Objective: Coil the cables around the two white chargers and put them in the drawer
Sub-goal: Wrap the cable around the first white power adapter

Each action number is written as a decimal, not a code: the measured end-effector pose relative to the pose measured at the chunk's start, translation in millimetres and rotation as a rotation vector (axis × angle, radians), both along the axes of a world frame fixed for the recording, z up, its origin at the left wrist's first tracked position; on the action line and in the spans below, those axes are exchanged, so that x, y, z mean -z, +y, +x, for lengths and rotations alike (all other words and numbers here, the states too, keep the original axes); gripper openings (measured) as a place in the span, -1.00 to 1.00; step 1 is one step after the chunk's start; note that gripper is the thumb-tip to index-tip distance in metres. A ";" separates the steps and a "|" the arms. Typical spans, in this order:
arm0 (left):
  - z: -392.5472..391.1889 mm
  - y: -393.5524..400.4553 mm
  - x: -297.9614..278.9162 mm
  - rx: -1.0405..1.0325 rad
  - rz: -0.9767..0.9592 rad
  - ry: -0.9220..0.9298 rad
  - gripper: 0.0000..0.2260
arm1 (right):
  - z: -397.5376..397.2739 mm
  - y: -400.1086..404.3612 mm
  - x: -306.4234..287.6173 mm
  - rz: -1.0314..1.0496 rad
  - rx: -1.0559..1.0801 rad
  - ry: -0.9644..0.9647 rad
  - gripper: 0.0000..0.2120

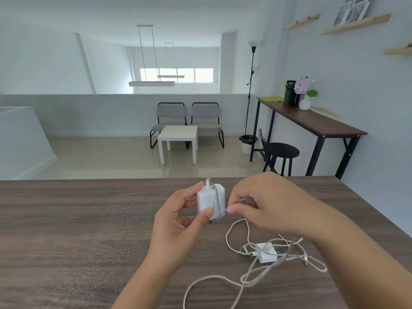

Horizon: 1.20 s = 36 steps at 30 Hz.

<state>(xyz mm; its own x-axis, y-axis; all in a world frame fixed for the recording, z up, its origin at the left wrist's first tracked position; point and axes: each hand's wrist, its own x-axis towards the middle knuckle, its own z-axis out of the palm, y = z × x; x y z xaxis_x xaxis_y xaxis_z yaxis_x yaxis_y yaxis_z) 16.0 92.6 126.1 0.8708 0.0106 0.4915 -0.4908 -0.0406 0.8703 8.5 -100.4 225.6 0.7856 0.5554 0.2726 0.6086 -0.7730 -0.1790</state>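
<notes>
Above the tabletop (66,219) near its far edge, the left hand (178,221) has its grip clamped on 1 white charger (210,200). Just right, the right hand (267,204) pinches what looks like its cable (236,233). Toward the right edge, the second charger (266,255) lies amid loose, tangled cable.

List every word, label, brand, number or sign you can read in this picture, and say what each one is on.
None can be read.
The charger held up in the left hand: its white faces show no print.
The second charger on the desk: no marking can be made out, too small.
The framed pictures on the wall shelf: too small and blurred to tell if they carry text.
The dark flask on the side table: no legible label.
</notes>
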 end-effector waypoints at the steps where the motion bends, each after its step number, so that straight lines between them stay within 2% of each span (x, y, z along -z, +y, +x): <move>1: -0.6 0.8 -3.0 0.035 -0.015 0.001 -0.55 | 3.4 -0.5 -4.1 0.019 -0.023 0.004 -0.87; 7: -0.8 10.9 -17.2 0.180 -0.078 0.027 -0.60 | 20.0 1.2 -11.2 0.169 -0.117 -0.029 -0.85; 12: -0.1 15.7 -19.6 0.167 -0.013 0.040 -0.60 | 24.6 9.4 -6.6 0.195 -0.139 -0.088 -0.79; 16: -0.5 20.1 -20.5 0.202 -0.014 0.076 -0.60 | 27.9 10.5 -9.7 0.270 -0.107 0.019 -0.72; 20: 1.2 24.4 -23.0 0.353 -0.129 0.172 -0.60 | 35.3 10.8 -15.0 0.517 -0.156 0.282 -0.71; 24: 5.7 17.6 -26.0 0.496 -0.250 0.241 -0.44 | 41.5 14.2 -6.2 0.831 -0.235 0.485 -0.82; 26: 8.1 10.9 -29.9 0.535 -0.368 0.273 -0.41 | 42.1 17.3 3.6 0.994 -0.225 0.512 -0.87; 30: 13.2 -2.4 -33.5 0.585 -0.512 0.294 -0.46 | 40.1 20.9 20.2 1.259 -0.112 0.507 -0.83; 36: 16.0 -16.2 -27.8 0.615 -0.532 0.339 -0.45 | 35.2 10.7 29.1 1.368 -0.011 0.557 -0.91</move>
<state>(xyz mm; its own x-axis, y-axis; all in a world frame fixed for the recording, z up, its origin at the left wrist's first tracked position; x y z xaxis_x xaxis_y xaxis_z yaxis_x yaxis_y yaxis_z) 32.0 76.4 153.9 0.8956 -0.3542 0.2691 -0.0043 0.5980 0.8015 43.7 -89.7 196.5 0.9600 0.1274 0.2493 0.2231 0.1902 -0.9561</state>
